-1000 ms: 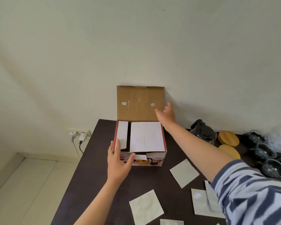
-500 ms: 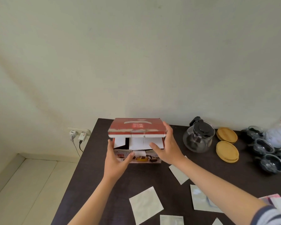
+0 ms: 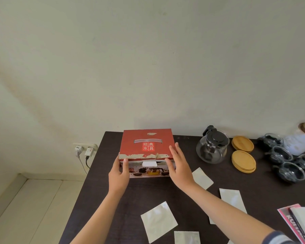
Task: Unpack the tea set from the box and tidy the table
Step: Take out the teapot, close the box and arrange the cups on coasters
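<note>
The red tea set box (image 3: 147,143) stands at the far left of the dark table (image 3: 113,199), its lid down with a white tab at the front. My left hand (image 3: 119,173) grips the box's front left corner, thumb on the lid edge. My right hand (image 3: 179,164) lies flat against the front right corner of the lid and side. To the right stand a glass teapot (image 3: 211,147) with a black lid, two stacks of wooden coasters (image 3: 243,161) and several glass cups (image 3: 280,155).
Several white plastic bags (image 3: 158,221) lie flat on the near part of the table. A pink and white booklet (image 3: 299,224) sits at the right edge. A wall socket with plugs (image 3: 84,150) is left of the table, above pale floor.
The box lid has gone from standing open to fully down. My right hand came from the back of the lid to the front right corner; my left hand stayed at the front left.
</note>
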The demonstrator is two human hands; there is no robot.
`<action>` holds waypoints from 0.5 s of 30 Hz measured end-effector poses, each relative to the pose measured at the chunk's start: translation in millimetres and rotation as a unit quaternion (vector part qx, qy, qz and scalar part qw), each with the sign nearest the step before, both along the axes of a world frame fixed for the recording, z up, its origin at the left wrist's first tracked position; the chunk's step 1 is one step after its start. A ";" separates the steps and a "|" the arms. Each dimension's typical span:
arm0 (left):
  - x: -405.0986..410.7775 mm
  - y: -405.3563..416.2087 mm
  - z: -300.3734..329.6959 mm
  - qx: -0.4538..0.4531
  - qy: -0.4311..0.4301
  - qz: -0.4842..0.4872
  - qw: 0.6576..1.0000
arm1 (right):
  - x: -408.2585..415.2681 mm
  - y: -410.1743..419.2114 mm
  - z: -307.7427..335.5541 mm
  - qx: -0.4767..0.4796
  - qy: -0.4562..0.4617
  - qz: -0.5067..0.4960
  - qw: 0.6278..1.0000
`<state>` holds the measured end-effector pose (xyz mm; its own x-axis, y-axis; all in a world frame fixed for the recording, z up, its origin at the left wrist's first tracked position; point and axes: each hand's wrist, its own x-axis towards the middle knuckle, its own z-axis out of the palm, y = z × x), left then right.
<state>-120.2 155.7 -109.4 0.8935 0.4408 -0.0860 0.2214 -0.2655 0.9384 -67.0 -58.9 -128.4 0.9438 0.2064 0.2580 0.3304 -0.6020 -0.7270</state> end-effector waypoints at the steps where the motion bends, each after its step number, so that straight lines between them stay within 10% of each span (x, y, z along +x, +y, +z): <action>1: 0.2 -0.7 0.5 0.003 0.001 0.003 1.000 | -0.5 0.6 -0.4 0.003 -0.007 -0.003 1.000; 15: 0.7 -3.6 -2.7 -0.042 -0.001 0.024 0.999 | -7.6 5.0 -13.1 -0.017 -0.001 -0.015 1.000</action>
<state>-119.5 152.1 -112.1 0.8717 0.4745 -0.1224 0.2294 -0.1744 0.9576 -74.6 -53.9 -141.5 0.9490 0.1866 0.2541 0.3138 -0.6359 -0.7050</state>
